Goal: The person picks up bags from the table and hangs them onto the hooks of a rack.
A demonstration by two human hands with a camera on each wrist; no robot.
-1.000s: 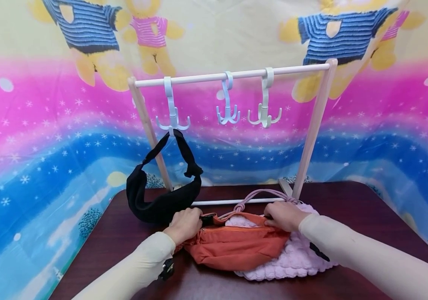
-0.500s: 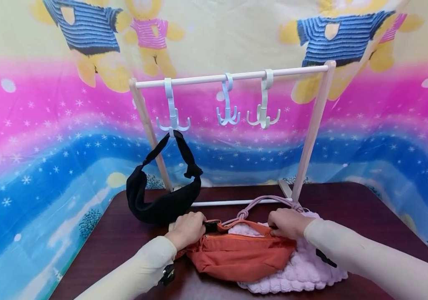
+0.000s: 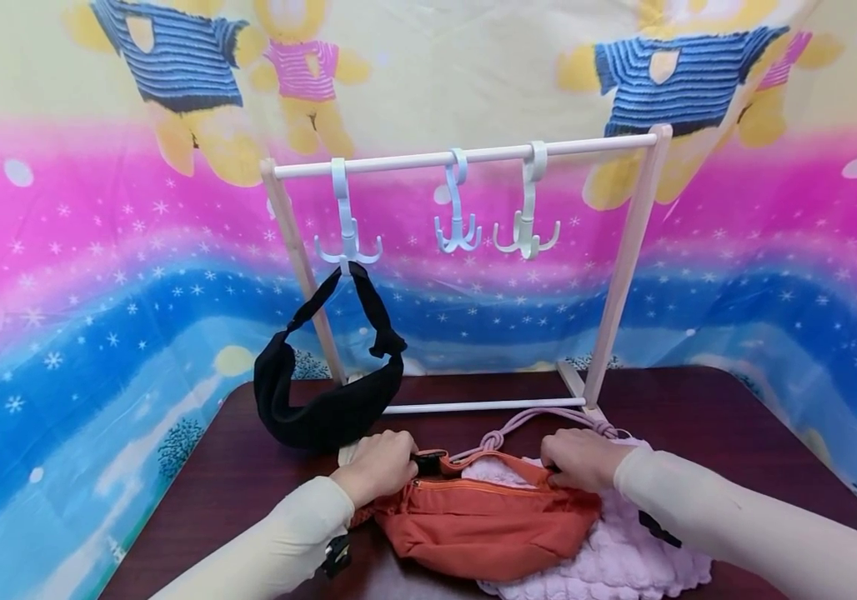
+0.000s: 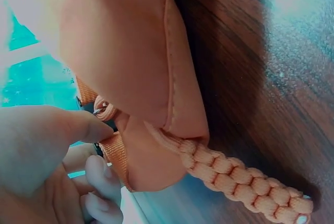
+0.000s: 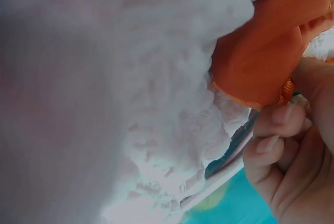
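Note:
An orange waist bag (image 3: 496,529) with a zip across its front hangs low between my two hands. My left hand (image 3: 376,468) pinches the webbing strap (image 4: 116,153) at its left end, beside a black buckle (image 3: 428,462). A braided orange cord (image 4: 240,182) trails from that end in the left wrist view. With curled fingers my right hand (image 3: 582,460) grips the bag's right end by its strap. Behind and under the bag lies a pale pink puffy bag (image 3: 646,542) with a knotted pink rope handle (image 3: 518,423), partly covered by the orange one.
A rack (image 3: 473,156) stands at the table's back, bearing two pale blue hooks (image 3: 457,208) and a pale green hook (image 3: 528,208). From the left hook hangs a black bag (image 3: 323,408) by its strap, close to my left hand. The dark wooden table (image 3: 211,500) surrounds everything.
Both hands have shifted slightly right and nearer to me, with the orange waist bag between them. The pink puffy bag has slid nearer too. The black bag still hangs on its hook.

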